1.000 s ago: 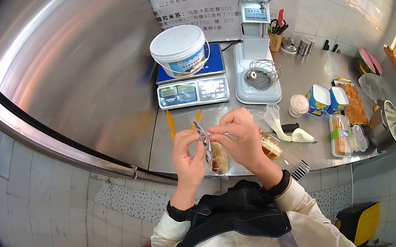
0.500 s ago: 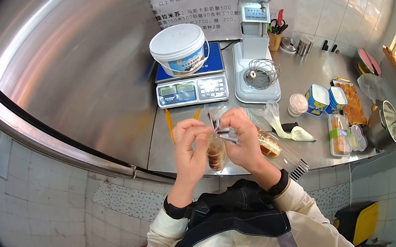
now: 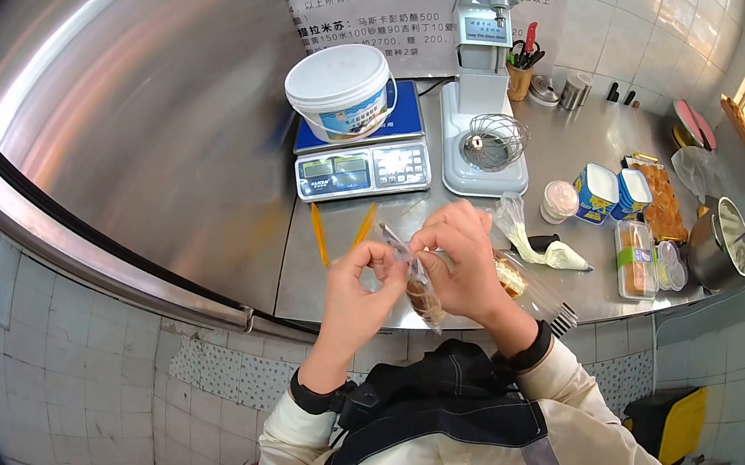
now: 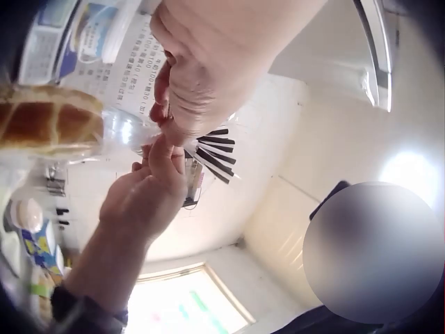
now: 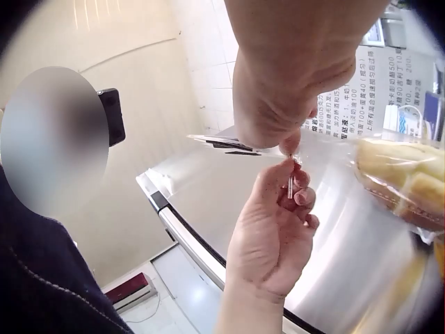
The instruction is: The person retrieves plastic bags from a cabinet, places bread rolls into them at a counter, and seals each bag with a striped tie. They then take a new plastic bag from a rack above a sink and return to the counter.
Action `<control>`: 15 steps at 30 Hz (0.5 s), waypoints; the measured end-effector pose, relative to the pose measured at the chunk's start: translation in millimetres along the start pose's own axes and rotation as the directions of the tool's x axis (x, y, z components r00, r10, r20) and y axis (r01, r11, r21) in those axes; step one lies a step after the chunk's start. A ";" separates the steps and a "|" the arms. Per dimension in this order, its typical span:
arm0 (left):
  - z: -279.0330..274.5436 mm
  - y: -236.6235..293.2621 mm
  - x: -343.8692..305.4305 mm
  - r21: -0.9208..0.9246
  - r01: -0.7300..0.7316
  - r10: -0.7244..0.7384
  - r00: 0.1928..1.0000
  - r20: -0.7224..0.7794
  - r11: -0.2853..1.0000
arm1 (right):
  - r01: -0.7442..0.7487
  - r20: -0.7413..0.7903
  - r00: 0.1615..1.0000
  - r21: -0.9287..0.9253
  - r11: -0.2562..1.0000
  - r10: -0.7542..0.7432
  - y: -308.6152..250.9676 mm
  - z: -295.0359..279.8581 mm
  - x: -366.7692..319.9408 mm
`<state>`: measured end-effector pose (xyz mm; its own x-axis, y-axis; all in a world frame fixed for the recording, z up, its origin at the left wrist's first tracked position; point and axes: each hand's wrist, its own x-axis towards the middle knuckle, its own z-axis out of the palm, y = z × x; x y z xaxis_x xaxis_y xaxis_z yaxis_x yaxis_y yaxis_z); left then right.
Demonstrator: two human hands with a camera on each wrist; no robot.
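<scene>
A clear plastic bag of bread [image 3: 423,301] hangs below both hands over the counter's front edge. Its neck is gathered, and the black-striped bag end [image 4: 217,154] fans out past the fingers. My left hand [image 3: 363,292] pinches at the gathered neck with thumb and fingertips. Opposite it, my right hand [image 3: 463,263] pinches the same spot, the fingertips of both meeting there. A thin, pale twist tie [image 5: 290,186] sticks out by the left fingers in the right wrist view. Through the plastic, the golden-brown bread [image 4: 52,124] shows beside the hands.
Another bagged loaf [image 3: 510,275] lies right of the hands, near a piping bag [image 3: 559,255]. Two yellow strips [image 3: 318,235] lie on the counter. Behind stand a scale [image 3: 363,173] bearing a white bucket [image 3: 336,82], and a stand mixer [image 3: 484,161]. Tubs [image 3: 595,189] and a pot [image 3: 709,249] are farther right.
The bag's gathered neck has turned between the fingers, and the bread below has swung slightly right. Both hands keep their pinch; the left wrist has shifted a little left.
</scene>
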<state>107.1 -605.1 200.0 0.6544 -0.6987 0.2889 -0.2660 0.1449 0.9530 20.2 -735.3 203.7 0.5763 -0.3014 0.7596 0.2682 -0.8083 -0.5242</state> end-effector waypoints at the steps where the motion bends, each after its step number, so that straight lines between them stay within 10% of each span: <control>1: -1.0 9.5 0.7 0.319 -0.163 0.166 0.986 0.018 0.934 | 0.000 -0.001 1.000 0.000 1.000 0.000 1.7 -0.4 -0.2; 2: -1.7 14.9 2.3 0.597 -0.302 0.314 0.945 0.088 0.743 | -0.023 0.022 0.999 0.009 1.000 0.023 4.2 -0.4 -0.9; 6: -5.0 12.2 11.1 0.707 -0.522 0.571 0.796 0.203 0.476 | -0.107 0.110 0.989 0.063 0.992 0.100 7.6 -3.3 -0.5; 8: -10.2 17.6 16.2 0.740 -0.672 0.705 0.523 0.478 -0.003 | -0.146 0.121 0.984 0.091 0.985 0.134 4.3 -5.9 3.3; 9: -13.9 22.9 19.7 0.741 -0.671 0.707 0.522 0.477 -0.005 | -0.186 0.131 0.977 0.118 0.975 0.170 2.9 -6.7 4.9; 12: -28.3 34.9 41.5 0.353 -0.671 0.496 -0.025 0.868 -0.652 | -0.336 0.202 0.932 0.172 0.926 0.300 7.4 -6.7 5.4; 13: -31.2 36.0 52.3 0.361 -0.667 0.499 -0.019 0.867 -0.652 | -0.332 0.209 0.932 0.171 0.928 0.296 12.7 -3.2 2.9; 15: -37.1 38.5 69.3 0.017 -0.268 0.130 -0.409 0.903 -0.963 | -0.706 0.451 0.702 0.341 0.620 0.551 24.0 4.7 -3.2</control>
<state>168.5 -622.0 260.1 -0.9415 -0.3282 -0.0764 0.0685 0.0357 -0.9970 28.4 -751.3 186.9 0.9008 -0.4285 0.0707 0.0229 -0.1158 -0.9930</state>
